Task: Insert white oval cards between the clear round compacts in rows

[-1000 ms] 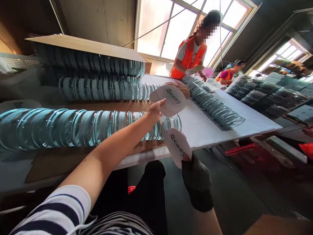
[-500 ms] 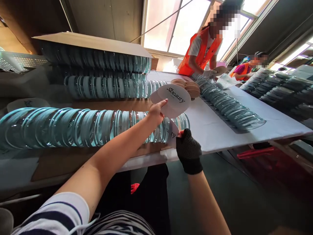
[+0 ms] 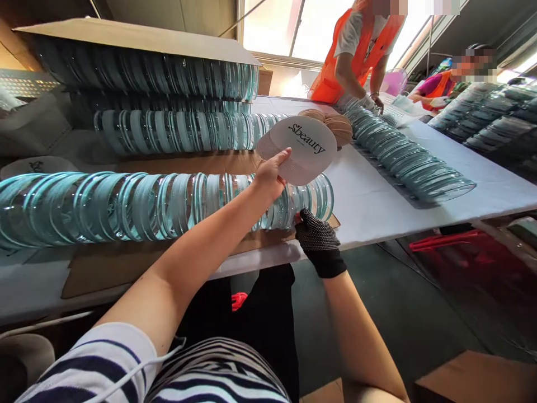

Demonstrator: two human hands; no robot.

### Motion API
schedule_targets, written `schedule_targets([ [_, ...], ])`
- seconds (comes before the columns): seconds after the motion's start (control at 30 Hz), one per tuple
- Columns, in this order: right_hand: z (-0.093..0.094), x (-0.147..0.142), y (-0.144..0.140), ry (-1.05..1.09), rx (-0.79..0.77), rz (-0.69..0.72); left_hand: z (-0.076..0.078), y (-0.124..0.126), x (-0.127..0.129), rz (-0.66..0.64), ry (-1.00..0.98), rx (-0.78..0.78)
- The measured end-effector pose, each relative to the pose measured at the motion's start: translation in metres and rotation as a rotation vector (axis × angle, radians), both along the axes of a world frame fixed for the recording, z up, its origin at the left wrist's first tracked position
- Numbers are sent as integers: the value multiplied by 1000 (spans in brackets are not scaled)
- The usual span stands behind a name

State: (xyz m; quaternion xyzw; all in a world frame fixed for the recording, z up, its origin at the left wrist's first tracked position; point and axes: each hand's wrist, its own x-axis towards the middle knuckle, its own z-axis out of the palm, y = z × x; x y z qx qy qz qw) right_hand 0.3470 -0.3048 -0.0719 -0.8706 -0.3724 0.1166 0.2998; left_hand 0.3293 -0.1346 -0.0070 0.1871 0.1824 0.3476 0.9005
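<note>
Discs (image 3: pixel 300 152) (lettered) in left hand (image 3: pixel 271 182)

Single head-worn camera. Looked forward and down from just above the striped shirt (image 3: pixel 218 375), left hand (image 3: pixel 271 176) and right hand (image 3: pixel 318 238) near, mid-frame, across the white desk (image 3: pixel 364 212) to the window (image 3: pixel 271 28), farther off.

Rear window (image 3: pixel 268 25): divided panes, strongly backlit, admitting bright light. Adjoining wall (image 3: pixel 210 22), left: drab, shaded. Floor (image 3: pixel 406 313): dark grey-green, dimly lit. Table (image 3: pixel 369 204): white-covered, its near edge standing above the floor.
</note>
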Motion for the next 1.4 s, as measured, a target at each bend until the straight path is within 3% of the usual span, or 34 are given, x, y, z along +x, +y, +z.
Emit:
schedule_targets([
  [0.1,-8,5,-10,518,201,209,-1,-2,0,23,-2,43],
  [0.17,-6,7,-13,677,299,233,-1,-3,2,42,5,73],
  [0.2,-3,8,-13,636,337,189,-1,-4,4,53,12,89],
  [0.33,30,27,-2,-97,543,-225,2,-11,-1,60,39,203],
  [0.4,49,37,5,-324,592,-333,2,-17,-14,6,55,278],
  [0.5,64,33,10,-506,522,-267,-2,-28,-42,-57,83,385],
  [0.63,60,-5,16,-701,557,-193,-9,-32,-72,-34,86,476],
  [0.7,58,-18,15,-679,596,-250,-10,-29,-77,-54,78,465],
  [0.8,57,-26,-5,-654,683,-441,-6,-14,-78,-20,109,364],
  [0.9,51,-42,-44,-724,544,-551,3,8,-75,85,75,266],
  [1.03,27,-72,-71,-728,183,-294,13,28,-67,140,-8,135],
  [1.1,19,-77,-58,-732,129,-202,12,30,-62,131,17,39],
  [1.2,18,-69,-17,-714,64,-171,7,29,-58,128,47,-49],
  [1.3,22,-52,21,-681,-37,-145,2,28,-60,138,12,-20],
  [1.4,25,-42,28,-666,-66,-143,1,27,-61,165,11,-7],
])
